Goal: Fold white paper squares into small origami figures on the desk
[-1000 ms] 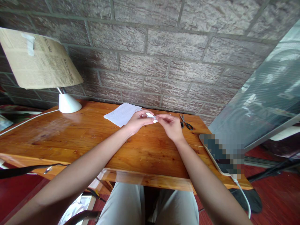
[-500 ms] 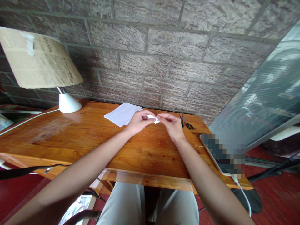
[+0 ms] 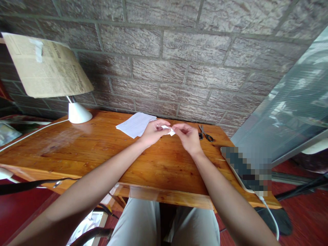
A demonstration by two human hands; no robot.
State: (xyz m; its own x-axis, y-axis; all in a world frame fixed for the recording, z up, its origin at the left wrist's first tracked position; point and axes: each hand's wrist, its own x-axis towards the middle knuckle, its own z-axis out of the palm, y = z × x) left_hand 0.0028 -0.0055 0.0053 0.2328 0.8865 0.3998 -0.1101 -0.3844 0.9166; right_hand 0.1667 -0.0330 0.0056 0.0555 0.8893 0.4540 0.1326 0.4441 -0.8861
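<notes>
Clock read with 12 at the wall, 6 at the wearer's lap. Small paper (image 3: pixel 172 132), white, between the two hands over the far half of the desk (image 3: pixel 159 167). Left hand (image 3: pixel 152 132) pinches it, thumb on the near side, fingers curled behind; right hand (image 3: pixel 189 138) has thumb and forefinger pressed together at its 4 o'clock end. Likely reason: left steadies, right works the edge — two fingertip grips suit so slight a piece. Both hands seem lifted off the wood, probably to leave room for the thumbs.

Long axis, as far as it shows: roughly 10 to 4 o'clock, the visible corner toward 5. Fingers cover part of the outline, so no definite front end can be told.

From the paper: loose sheets (image 3: pixel 135 124) near, at 9 to 10; scissors (image 3: pixel 209 137) at 3, just beyond the right hand — presumably parked within reach. Phone (image 3: pixel 237 171) at 4, cable running off the desk. Lamp (image 3: pixel 53 73) well apart, at 10.
</notes>
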